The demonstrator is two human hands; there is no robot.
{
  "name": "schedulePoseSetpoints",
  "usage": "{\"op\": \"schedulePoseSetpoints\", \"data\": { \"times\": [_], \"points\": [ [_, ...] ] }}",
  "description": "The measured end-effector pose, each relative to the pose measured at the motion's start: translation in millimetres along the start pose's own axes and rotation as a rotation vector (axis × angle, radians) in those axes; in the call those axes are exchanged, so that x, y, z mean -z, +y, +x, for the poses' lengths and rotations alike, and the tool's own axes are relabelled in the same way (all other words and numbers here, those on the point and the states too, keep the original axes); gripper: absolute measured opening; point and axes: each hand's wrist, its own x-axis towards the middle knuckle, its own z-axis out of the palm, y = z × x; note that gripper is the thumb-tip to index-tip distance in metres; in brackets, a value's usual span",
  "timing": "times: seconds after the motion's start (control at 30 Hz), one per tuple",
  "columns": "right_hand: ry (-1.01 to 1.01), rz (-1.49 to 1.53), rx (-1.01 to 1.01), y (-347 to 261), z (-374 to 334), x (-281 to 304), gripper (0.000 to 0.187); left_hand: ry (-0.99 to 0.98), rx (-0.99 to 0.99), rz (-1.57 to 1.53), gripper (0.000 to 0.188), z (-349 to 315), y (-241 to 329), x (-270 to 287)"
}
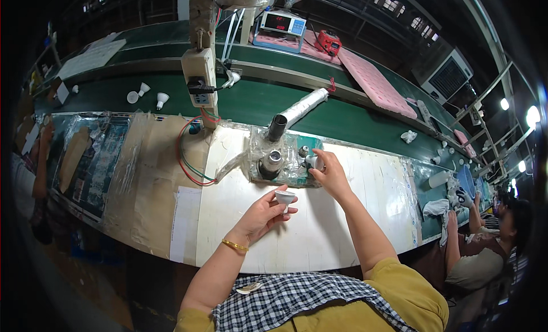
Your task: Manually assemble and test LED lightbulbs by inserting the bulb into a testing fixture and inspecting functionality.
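1. Head view is showing the person's left hand (260, 216) pinching a small white funnel-shaped lamp housing (285, 197) between thumb and fingertips, holding it above the white bench (319, 229) near the middle of its near edge; a gold bangle (234, 246) is sitting on that wrist
2. Right hand (330, 175) is reaching forward, its fingers closing around a small white piece (311, 160) at the right side of a plastic-covered fixture (282, 161) by the far edge of the bench
3. Two dark round sockets (270, 163) are standing in that fixture, one behind the other, and a white tube (305, 105) is lying slanted on the green conveyor belt (354, 121) just beyond it
4. Three more white housings (145, 94) are resting on the belt toward its left end, well apart from the hands
5. Beige power strip (199, 75) is hanging on a post above the far edge, with red and green wires (185, 161) looping down onto the bench
6. Another person (485, 246) is sitting at the right end, handling white cloth (438, 207)
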Motion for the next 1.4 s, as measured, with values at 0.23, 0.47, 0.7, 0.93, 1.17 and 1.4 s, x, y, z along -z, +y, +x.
{"op": "schedulePoseSetpoints", "data": {
  "times": [0.23, 0.47, 0.7, 0.93, 1.17, 1.4],
  "points": [
    [0.008, -0.149, 0.255, -1, 10, 4, 0.057, 0.053, -0.023, -0.062, 0.036, 3, -8, 14],
    [0.028, -0.084, 0.15, 5, 7, 0, 0.057, 0.13, -0.141, 0.019, 0.028, 3, -6, 10],
    [0.004, -0.017, 0.119, 12, 5, -2, 0.055, 0.166, -0.131, -0.033, 0.028, 2, -9, 9],
    [-0.052, 0.043, 0.117, -5, -6, -2, 0.042, 0.182, -0.16, -0.01, 0.031, 7, -5, 8],
    [-0.442, 0.499, -0.05, -61, -40, -10, 0.042, 0.14, -0.179, -0.035, 0.034, 4, -9, 15],
    [-0.091, 0.219, -0.184, -17, -5, 0, 0.049, 0.121, -0.168, -0.115, 0.044, 7, -8, 16]
  ]
}}
